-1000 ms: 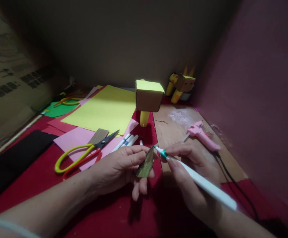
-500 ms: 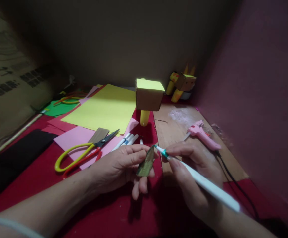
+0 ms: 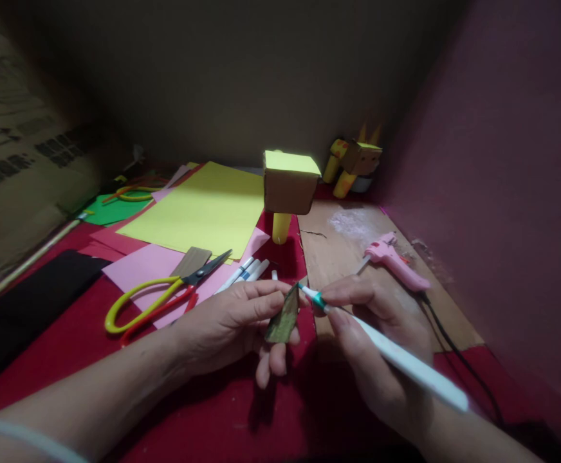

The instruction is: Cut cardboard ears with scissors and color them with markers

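Observation:
Between its thumb and fingers, my left hand (image 3: 244, 321) pinches a small pointed cardboard piece (image 3: 284, 318) coloured green. My right hand (image 3: 381, 341) grips a white marker (image 3: 406, 360) with a green band, its tip at the upper point of the piece. Just beyond stands a cardboard box figure (image 3: 287, 193) with a yellow top and a yellow tube leg. Scissors (image 3: 169, 289) with yellow and red handles lie left of my left hand, and several white markers (image 3: 249, 271) lie behind it.
Yellow sheets (image 3: 203, 206) and a pink sheet (image 3: 136, 273) cover the back left. On a cardboard sheet (image 3: 323, 251) at right lies a pink glue gun (image 3: 399, 263) with a black cord. A finished-looking animal figure (image 3: 355, 161) stands at the back, beside the purple wall (image 3: 516, 212).
Both hands hold almost the same pose. The marker tip stays at the upper point of the cardboard piece, with only a slight shift of the camera view.

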Motion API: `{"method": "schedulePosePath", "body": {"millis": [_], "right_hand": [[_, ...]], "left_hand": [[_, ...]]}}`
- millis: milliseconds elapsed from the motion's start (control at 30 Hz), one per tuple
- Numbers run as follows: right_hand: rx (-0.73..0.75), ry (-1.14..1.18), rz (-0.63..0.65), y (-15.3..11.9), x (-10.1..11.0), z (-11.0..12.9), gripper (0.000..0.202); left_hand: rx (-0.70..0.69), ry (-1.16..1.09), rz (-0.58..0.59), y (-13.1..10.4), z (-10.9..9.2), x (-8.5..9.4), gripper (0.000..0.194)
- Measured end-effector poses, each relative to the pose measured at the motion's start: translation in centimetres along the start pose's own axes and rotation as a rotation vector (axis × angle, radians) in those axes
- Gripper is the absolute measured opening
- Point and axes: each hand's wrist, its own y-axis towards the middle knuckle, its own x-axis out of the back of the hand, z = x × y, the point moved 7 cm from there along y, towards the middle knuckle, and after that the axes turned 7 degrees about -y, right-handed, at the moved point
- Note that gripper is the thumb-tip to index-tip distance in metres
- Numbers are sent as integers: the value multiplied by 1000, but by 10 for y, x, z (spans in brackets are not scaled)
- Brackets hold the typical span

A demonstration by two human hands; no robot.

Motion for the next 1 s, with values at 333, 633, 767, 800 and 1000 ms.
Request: {"method": "schedulePosePath", "body": {"millis": [333, 633, 767, 800, 1000], "right_hand": [[5, 45, 32, 0, -3, 0, 15], [14, 13, 10, -1, 0, 1, 15], [-2, 19, 13, -1, -2, 0, 15], [-7, 30, 21, -1, -2, 0, 14], [24, 58, 48, -1, -3, 1, 17]], "left_hand": [[-1, 5, -9, 0, -1, -2, 24], [-1, 39, -12, 0, 0, -1, 27], [-8, 46, -26, 0, 0, 0, 26], [-9, 44, -30, 0, 0, 0, 26], [5, 15, -14, 0, 0, 1, 25]]}}
